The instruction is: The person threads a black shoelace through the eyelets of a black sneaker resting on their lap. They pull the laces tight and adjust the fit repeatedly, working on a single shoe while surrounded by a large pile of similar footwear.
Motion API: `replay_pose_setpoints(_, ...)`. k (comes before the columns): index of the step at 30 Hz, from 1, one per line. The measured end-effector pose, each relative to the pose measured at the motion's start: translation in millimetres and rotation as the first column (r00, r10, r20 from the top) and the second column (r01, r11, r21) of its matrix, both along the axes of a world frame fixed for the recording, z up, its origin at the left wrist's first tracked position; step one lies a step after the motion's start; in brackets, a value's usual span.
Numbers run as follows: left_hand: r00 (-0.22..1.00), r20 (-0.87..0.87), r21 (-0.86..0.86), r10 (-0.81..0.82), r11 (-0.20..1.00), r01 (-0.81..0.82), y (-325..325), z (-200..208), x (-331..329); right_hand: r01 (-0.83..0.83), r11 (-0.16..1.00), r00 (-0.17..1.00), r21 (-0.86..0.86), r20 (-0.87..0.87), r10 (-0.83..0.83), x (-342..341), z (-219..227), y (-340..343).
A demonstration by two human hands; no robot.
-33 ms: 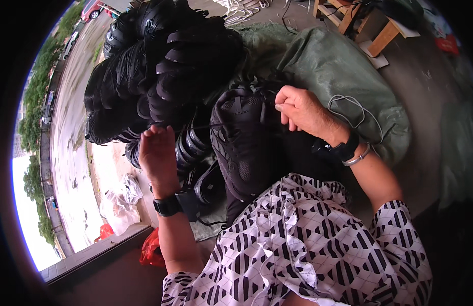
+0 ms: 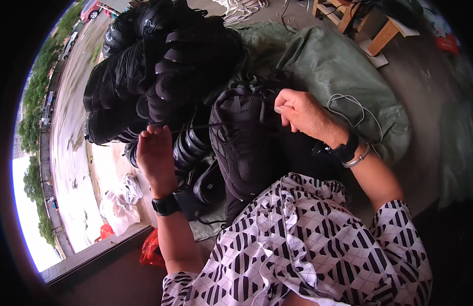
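Note:
A black sneaker (image 2: 237, 137) lies in front of me with its tongue at the far end and its toe toward my lap. My left hand (image 2: 155, 155), left of the sneaker, has its fingers curled around a black shoelace (image 2: 203, 125). That lace runs straight across from the sneaker to my fingers. On the other side, my right hand (image 2: 300, 113) is closed just right of the sneaker's tongue. Whatever it grips is lost against the dark background. Both wrists carry black bands.
A large heap of black shoes (image 2: 165, 66) rises at the far left, with more shoes below it. Green sheeting (image 2: 338, 66) with a pale cord (image 2: 356, 104) spreads behind my right hand. Wooden stools (image 2: 384, 38) stand at the far right. White plastic bags (image 2: 119, 206) lie by the left ledge.
My left hand has shifted slightly left, drawing the lace outward. My right hand is nearly in the same place.

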State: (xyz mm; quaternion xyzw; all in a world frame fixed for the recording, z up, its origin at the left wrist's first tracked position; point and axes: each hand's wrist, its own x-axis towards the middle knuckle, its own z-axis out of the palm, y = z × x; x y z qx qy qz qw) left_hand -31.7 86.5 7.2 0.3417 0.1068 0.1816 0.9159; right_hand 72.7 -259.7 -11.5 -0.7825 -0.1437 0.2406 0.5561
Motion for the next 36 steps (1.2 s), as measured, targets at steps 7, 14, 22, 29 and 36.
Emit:
replay_pose_setpoints(7,1.0,0.017,0.009,0.012,1.0,-0.012,38,10,-1,0.015,0.999,0.853,-0.037,0.521,0.006,-3,-18,9)
replay_pose_setpoints(14,0.992,-0.014,0.082,0.125,0.989,-0.123,43,17,-7,-0.029,0.995,0.774,-0.095,0.628,0.083,-4,-22,13)
replay_pose_setpoints(22,0.923,-0.382,0.57,0.056,0.8,0.187,-50,2,-9,0.019,0.999,0.822,-0.046,0.57,0.01,-5,-23,16)
replay_pose_setpoints(29,0.951,-0.306,0.846,0.048,0.472,0.248,-95,-22,-6,-0.137,0.977,0.617,-0.162,0.758,0.212,-4,-16,15)
replay_pose_setpoints(36,0.97,-0.234,0.874,0.058,0.45,0.184,-90,5,7,-0.226,0.908,0.441,-0.353,0.794,0.419,18,-3,17)
